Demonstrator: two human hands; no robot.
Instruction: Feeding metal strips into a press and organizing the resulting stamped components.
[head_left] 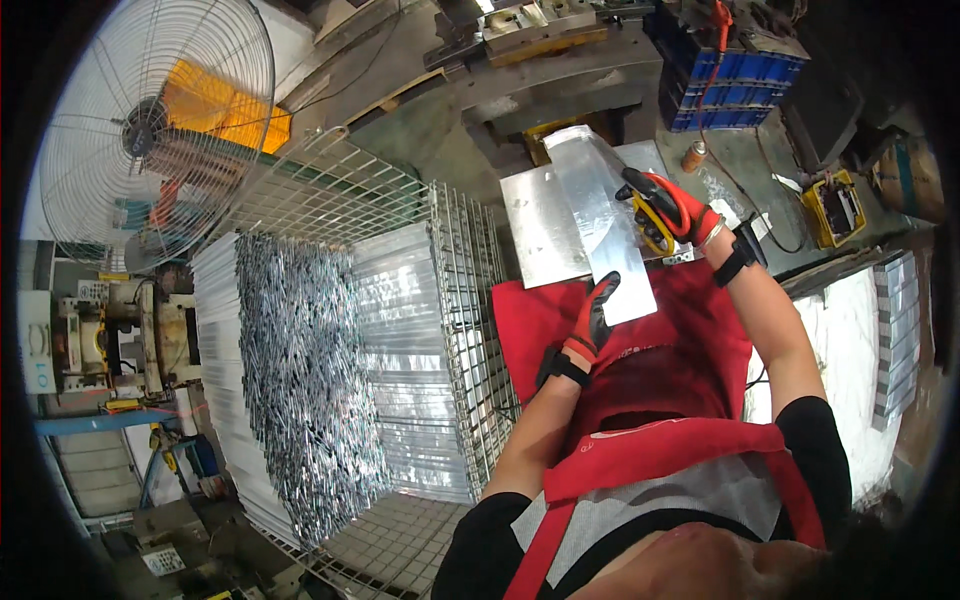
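A long, shiny metal piece (600, 215), with what looks like a bent edge along its far part, slants across the front of my red apron (690, 320). My left hand (596, 318), in a red and black glove, grips its near end by the left edge. My right hand (668, 205), gloved alike, has its fingers closed at the right edge, farther up. Below that hand is a yellow and black object (655, 228), partly hidden; its kind is unclear. Under the metal piece lies a flat metal plate (535, 225) on the work surface.
To my left, a wire mesh cage (470, 270) holds dense stacks of metal strips (310, 370). A large fan (145, 130) stands beyond it. Blue crates (735, 90), an orange-brown can (694, 155) and a yellow-framed object (838, 208) are at the far right. Metal pieces (897, 335) are stacked at right.
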